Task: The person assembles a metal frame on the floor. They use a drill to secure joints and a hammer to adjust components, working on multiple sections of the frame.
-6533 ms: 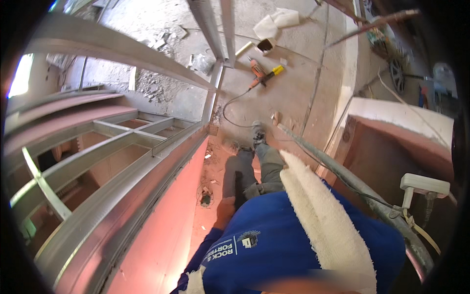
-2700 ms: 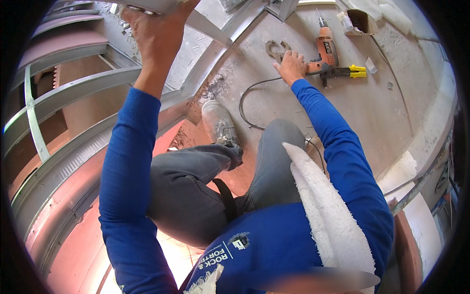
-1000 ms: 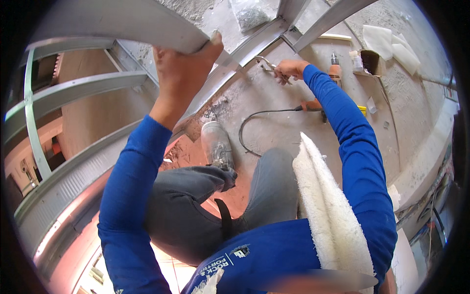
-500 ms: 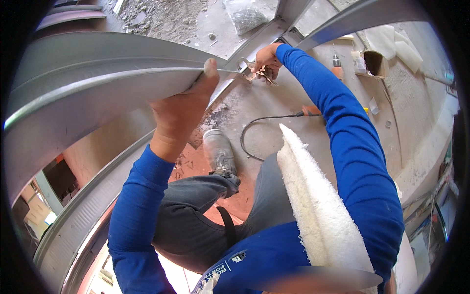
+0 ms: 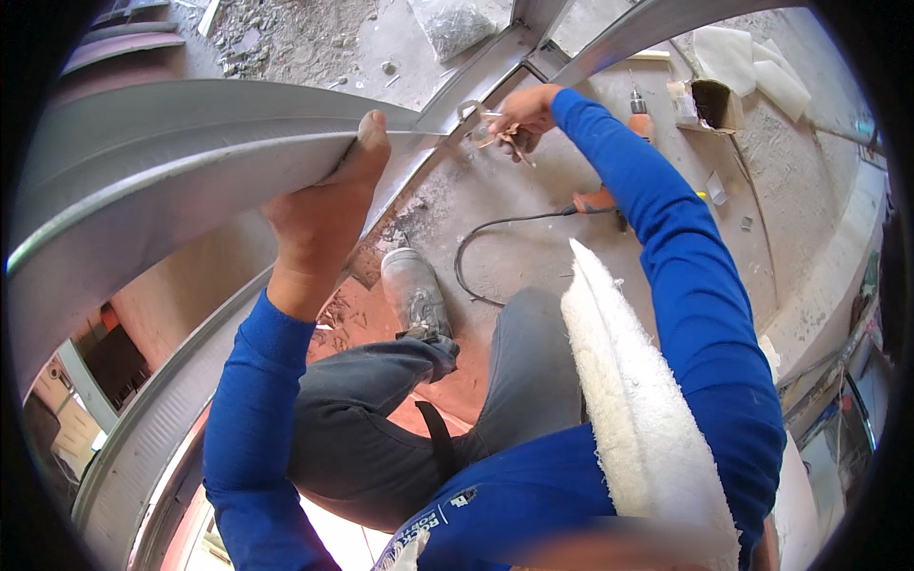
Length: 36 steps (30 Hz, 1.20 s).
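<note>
My left hand (image 5: 328, 205) is closed around the edge of a long grey metal profile (image 5: 200, 162), thumb on top near its right end. In my right hand (image 5: 526, 116) is a pair of C-jaw locking pliers (image 5: 483, 138), copper-coloured and partly hidden by my fingers. The curved jaws point left, close to the corner where the profile meets a metal frame rail (image 5: 433, 157). Whether the jaws touch the metal, I cannot tell.
A corded orange power tool (image 5: 595, 202) lies on the floor below my right forearm. Beyond it are an orange drill (image 5: 640, 119) and an open cardboard box (image 5: 714, 105). Another metal profile (image 5: 657, 33) runs off to the upper right. Rubble (image 5: 286, 38) covers the far floor. A white towel (image 5: 638, 409) hangs in front of me.
My left hand has moved a little left along with the profile. My right hand and the pliers have drawn slightly right, so the hands are farther apart. The view has shifted a little.
</note>
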{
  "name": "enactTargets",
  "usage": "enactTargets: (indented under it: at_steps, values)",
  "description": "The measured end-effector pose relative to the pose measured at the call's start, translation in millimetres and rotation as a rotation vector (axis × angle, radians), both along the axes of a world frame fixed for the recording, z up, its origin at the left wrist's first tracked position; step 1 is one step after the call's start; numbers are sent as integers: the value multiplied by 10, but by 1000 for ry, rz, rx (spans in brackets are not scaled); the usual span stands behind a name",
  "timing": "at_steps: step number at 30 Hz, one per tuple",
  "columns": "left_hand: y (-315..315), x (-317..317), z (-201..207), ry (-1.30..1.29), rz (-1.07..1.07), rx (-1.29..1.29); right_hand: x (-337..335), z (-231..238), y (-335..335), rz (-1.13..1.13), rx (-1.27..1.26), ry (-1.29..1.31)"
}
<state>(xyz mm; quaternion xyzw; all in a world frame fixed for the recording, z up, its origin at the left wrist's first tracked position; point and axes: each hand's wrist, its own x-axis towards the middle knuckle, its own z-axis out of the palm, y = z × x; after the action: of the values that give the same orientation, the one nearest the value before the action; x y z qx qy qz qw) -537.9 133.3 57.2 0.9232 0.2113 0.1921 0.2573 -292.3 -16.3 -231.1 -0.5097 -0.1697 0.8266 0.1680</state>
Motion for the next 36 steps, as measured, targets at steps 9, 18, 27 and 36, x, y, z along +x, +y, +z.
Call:
enactTargets:
  at_steps: [9, 18, 27, 36]
  values:
    - [-33, 77, -32, -191, 37, -107, -98, -148, 720, 262, -111, 9]
    - [-18, 48, -36, -141, -11, -26, -45, 45, 920, 516, -87, -156]
    - [39, -34, -118, -75, -88, 111, -96, 367, 1195, 753, -67, -313]
    - [30, -119, -185, -63, -67, -55, -23, 398, 1219, 818, -88, -334]
